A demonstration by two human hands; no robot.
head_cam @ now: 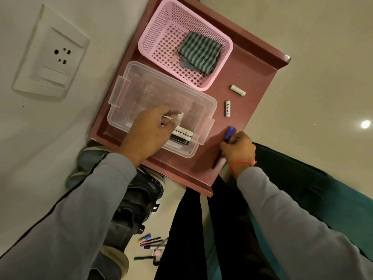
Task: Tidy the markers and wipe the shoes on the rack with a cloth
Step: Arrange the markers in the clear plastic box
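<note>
From my head view I look down on a reddish-brown rack top [252, 63] set against a pale wall with a socket plate [50, 55]. A pink basket [153, 31] near the far edge holds a striped cloth [199, 50]; a clear plastic box [129, 87] sits beside it toward the near edge.

My left hand [149, 132] is curled over the box, its fingers [171, 116] pinching what looks like a marker, with more markers [182, 136] lying inside. My right hand [239, 147] pinches a blue-capped marker [229, 135] near the near right corner. Two white markers [237, 90] lie loose by the right edge.

I judge a careless sweep could roll those off the edge. The shoes [139, 201] below are unwiped, and further markers [150, 242] litter the floor, so they are easy to miss.
</note>
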